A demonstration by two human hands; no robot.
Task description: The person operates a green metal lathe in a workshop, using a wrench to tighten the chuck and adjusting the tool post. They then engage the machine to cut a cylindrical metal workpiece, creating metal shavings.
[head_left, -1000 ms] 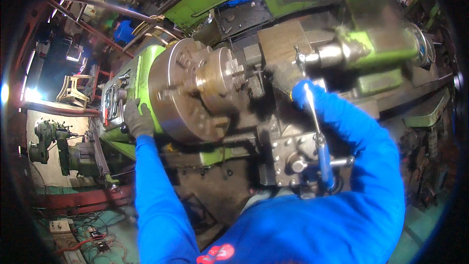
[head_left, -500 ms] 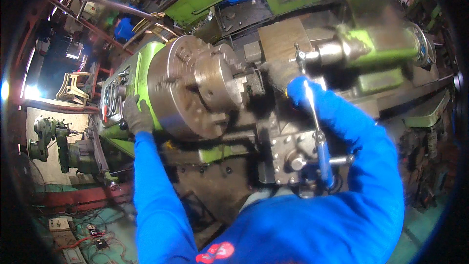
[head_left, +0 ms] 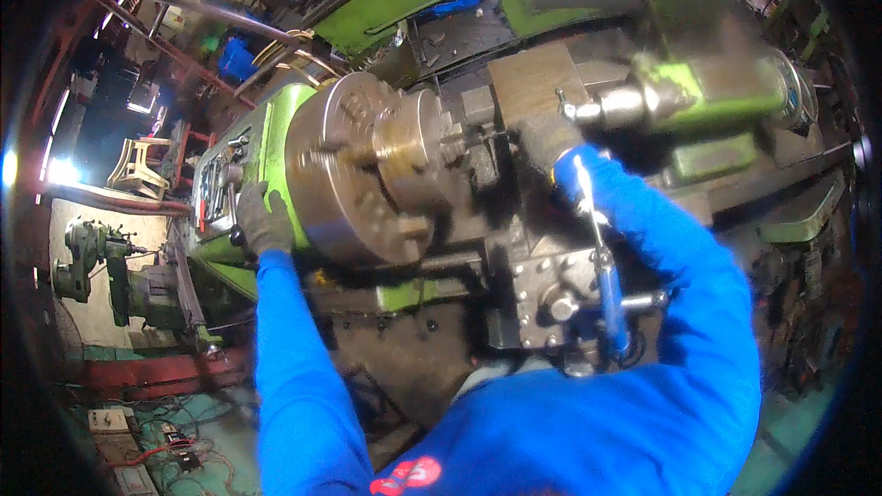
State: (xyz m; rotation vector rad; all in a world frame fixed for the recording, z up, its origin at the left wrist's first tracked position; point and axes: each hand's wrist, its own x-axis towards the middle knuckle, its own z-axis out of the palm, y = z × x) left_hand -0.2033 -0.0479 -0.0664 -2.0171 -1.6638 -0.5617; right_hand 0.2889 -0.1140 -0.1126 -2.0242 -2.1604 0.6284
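Note:
My left hand [head_left: 266, 222], in a dark grey glove, lies with fingers apart on the green headstock [head_left: 296, 103] of a lathe. Beside it is a lever with a black knob [head_left: 237, 236]. The big steel chuck [head_left: 344, 197] grips a round metal workpiece [head_left: 415, 140], and its jaws look smeared. My right hand [head_left: 568, 168] reaches over the carriage, close to the workpiece's right side. Sleeve and glare mostly hide its fingers, and whatever they may hold. A long metal rod with a blue grip [head_left: 612, 308] runs from near that hand down beside the tool post [head_left: 562, 298].
A green tailstock [head_left: 726, 92] with a bright steel quill stands at the right. Hand tools lie in a tray [head_left: 216, 186] on the headstock. Behind the lathe runs a green machine bed [head_left: 395, 14]. Cables and small devices [head_left: 179, 441] lie on the floor at lower left.
The view has shifted slightly, so the lathe appears a little lower and further right. Both hands stay in nearly the same places on the machine, and the chuck jaws remain blurred.

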